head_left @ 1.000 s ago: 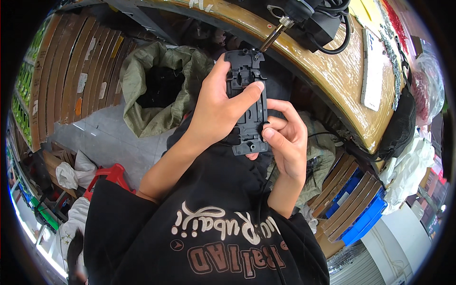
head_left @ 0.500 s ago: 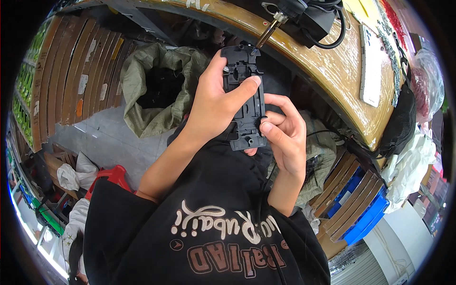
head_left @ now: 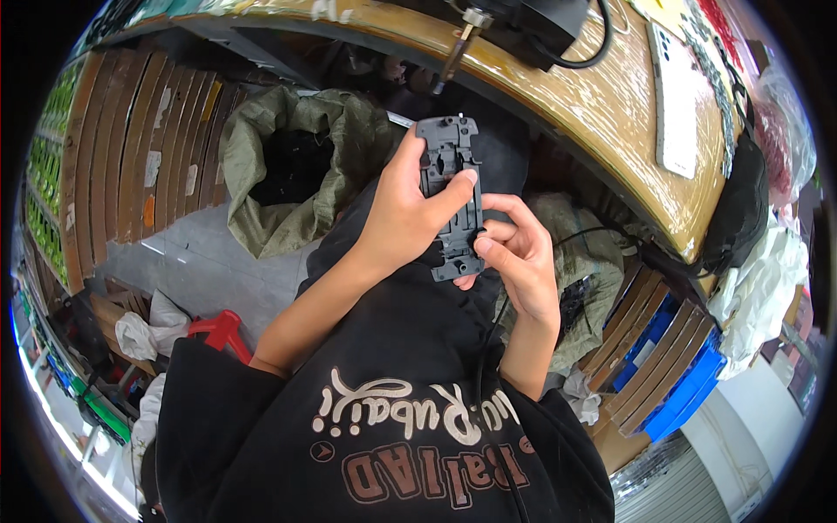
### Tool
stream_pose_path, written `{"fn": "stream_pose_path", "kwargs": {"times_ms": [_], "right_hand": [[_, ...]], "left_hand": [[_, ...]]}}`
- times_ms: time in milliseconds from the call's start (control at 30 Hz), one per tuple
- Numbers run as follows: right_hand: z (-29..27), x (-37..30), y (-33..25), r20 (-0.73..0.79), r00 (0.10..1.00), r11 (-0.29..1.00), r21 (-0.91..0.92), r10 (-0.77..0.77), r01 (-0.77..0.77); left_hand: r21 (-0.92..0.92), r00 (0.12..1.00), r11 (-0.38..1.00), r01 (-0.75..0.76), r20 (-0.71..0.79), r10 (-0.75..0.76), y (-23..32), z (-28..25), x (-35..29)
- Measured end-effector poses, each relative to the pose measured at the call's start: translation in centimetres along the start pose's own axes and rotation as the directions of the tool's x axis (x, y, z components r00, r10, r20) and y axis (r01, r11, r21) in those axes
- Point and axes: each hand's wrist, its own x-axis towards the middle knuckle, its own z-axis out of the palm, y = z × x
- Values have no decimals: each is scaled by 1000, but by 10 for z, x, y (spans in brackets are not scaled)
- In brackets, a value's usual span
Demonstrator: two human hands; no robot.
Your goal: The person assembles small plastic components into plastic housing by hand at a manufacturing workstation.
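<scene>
My left hand [head_left: 403, 209] is wrapped round a long black moulded plastic part [head_left: 453, 248], its thumb lying across the face and the fingers behind. The part is held upright over my lap, with raised posts and slots along its face. At its lower right edge my right hand [head_left: 526, 261] is closed, thumb and fingers pinching a small black piece [head_left: 480, 234] against the side. What shape that piece has is mostly hidden by the fingertips. Above the part hangs a metal-shafted tool [head_left: 458, 57] on a black machine [head_left: 532, 30], apart from the part.
An open green woven sack [head_left: 248, 192] with black contents stands at the left, beside stacked brown cartons [head_left: 122, 148]. Another sack [head_left: 567, 305] stands at the right. The wrapped workbench [head_left: 602, 113] carries a white phone [head_left: 676, 109]. A red stool [head_left: 222, 331] is behind at the left.
Both hands and the black part have moved down, away from the metal tool's tip; a gap now separates them. The grip of each hand looks the same.
</scene>
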Motion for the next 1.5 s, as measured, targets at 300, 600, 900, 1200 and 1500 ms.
{"fn": "stream_pose_path", "kwargs": {"times_ms": [300, 600, 900, 1200, 1500], "right_hand": [[-52, -55, 36, -19, 983, 977, 110, 185, -182], [-134, -164, 91, -875, 476, 894, -279, -87, -350], [-235, -216, 147, -733, 348, 366, -621, -585, -693], [-103, -48, -117, -334, 382, 422, -889, -862, 174], [-213, 93, -247, 123, 432, -252, -934, -893, -254]], "left_hand": [[212, 930, 961, 181, 280, -237, -49, 32, -25], [624, 549, 779, -60, 672, -496, -77, 50, -14], [633, 711, 768, 102, 494, -501, -57, 13, 6], [340, 787, 933, 118, 541, -297, 6, -20, -5], [414, 957, 894, -173, 285, 54, 160, -62, 41]]}}
